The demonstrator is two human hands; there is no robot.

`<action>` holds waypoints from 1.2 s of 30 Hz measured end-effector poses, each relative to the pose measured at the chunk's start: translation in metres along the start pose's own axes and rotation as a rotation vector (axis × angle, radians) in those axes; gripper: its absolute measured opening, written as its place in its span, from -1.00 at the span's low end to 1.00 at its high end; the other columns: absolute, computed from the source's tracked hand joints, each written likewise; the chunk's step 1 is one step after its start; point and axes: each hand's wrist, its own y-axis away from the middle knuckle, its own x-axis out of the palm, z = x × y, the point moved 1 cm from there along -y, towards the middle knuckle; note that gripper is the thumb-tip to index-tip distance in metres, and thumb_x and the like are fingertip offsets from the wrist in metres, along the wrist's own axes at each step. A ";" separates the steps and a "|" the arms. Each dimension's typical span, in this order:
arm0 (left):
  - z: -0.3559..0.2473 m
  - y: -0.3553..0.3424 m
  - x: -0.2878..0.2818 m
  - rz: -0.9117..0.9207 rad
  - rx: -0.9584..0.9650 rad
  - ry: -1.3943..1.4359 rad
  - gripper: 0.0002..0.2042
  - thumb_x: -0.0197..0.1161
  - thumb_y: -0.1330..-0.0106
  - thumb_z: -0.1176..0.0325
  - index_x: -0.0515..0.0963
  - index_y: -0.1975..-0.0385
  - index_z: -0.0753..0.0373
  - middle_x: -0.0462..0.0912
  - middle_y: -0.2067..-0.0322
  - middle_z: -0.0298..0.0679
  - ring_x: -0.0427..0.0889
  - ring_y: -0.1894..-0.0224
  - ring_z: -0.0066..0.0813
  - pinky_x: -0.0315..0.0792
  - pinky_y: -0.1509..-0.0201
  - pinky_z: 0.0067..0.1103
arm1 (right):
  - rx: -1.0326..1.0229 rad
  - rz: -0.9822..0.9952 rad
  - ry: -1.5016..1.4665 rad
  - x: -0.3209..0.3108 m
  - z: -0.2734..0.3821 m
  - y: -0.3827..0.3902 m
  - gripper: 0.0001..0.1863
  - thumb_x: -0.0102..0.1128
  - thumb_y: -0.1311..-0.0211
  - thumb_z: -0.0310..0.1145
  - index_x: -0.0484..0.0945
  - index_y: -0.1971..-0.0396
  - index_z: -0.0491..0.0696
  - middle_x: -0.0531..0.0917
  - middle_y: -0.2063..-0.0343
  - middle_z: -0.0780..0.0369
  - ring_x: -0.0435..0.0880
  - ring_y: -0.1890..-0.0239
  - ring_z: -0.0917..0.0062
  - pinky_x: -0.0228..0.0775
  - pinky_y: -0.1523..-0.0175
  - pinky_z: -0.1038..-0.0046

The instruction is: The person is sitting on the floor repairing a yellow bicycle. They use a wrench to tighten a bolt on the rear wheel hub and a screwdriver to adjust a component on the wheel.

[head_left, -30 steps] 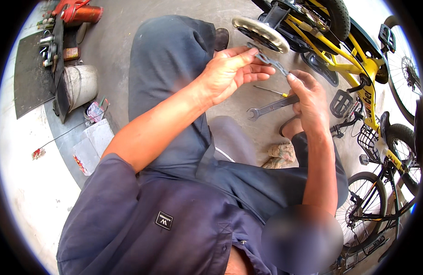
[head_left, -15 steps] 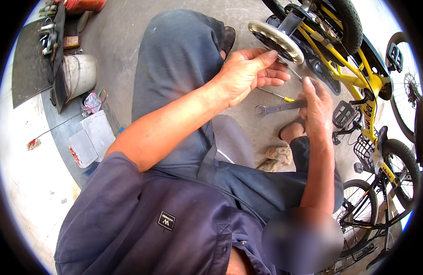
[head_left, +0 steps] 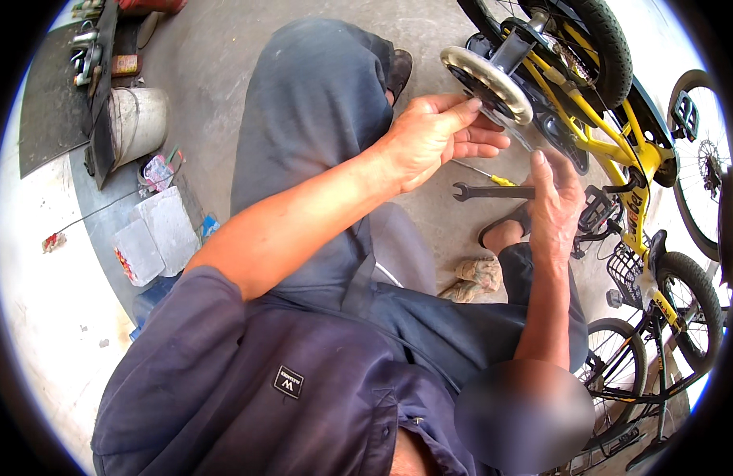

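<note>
My two hands stand apart, bridged by a thin metal strip [head_left: 511, 130]. My left hand [head_left: 428, 141] has the strip's upper-left end pinched between thumb and fingertips, with the lower fingers extended loosely below it. The strip slants down to the right, its other end meeting the thumb tip of my right hand [head_left: 555, 198]; I cannot tell how firmly that end is gripped. My right hand is also closed around the shank of a wrench [head_left: 493, 191], whose open end points left, below the strip. Just above the strip, as viewed, is a small pale-rimmed wheel [head_left: 487, 79], beside the yellow bicycle [head_left: 630, 151]. A screwdriver [head_left: 503, 182] with a yellow handle lies on the floor between the hands, near the wrench.
</note>
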 end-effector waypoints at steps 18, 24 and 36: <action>0.002 0.005 -0.004 0.070 -0.024 -0.051 -0.68 -0.04 -0.46 0.28 0.40 -0.04 0.38 0.55 0.03 -0.05 0.58 -0.01 -0.08 0.49 -0.10 -0.30 | 0.076 0.046 -0.157 -0.006 0.002 0.016 -0.65 0.33 -0.15 -0.41 0.47 0.07 -0.13 0.47 0.57 0.39 0.31 0.64 0.83 0.08 0.64 0.71; 0.002 0.005 -0.003 0.034 -0.030 -0.060 -0.68 -0.04 -0.46 0.28 0.41 -0.04 0.37 0.57 0.06 -0.04 0.60 0.01 -0.09 0.51 -0.07 -0.31 | 0.087 0.041 -0.169 -0.003 0.001 0.015 -0.66 0.32 -0.16 -0.41 0.48 0.08 -0.13 0.48 0.57 0.39 0.32 0.63 0.83 0.10 0.63 0.71; -0.001 0.004 0.002 -0.042 -0.043 -0.196 -0.61 -0.07 -0.47 0.18 0.42 -0.02 0.42 0.58 0.08 0.02 0.64 0.08 -0.15 0.54 -0.01 -0.40 | 0.100 -0.017 -0.178 0.000 0.002 0.014 -0.69 0.28 -0.20 -0.42 0.49 0.09 -0.15 0.48 0.58 0.37 0.33 0.62 0.82 0.13 0.62 0.72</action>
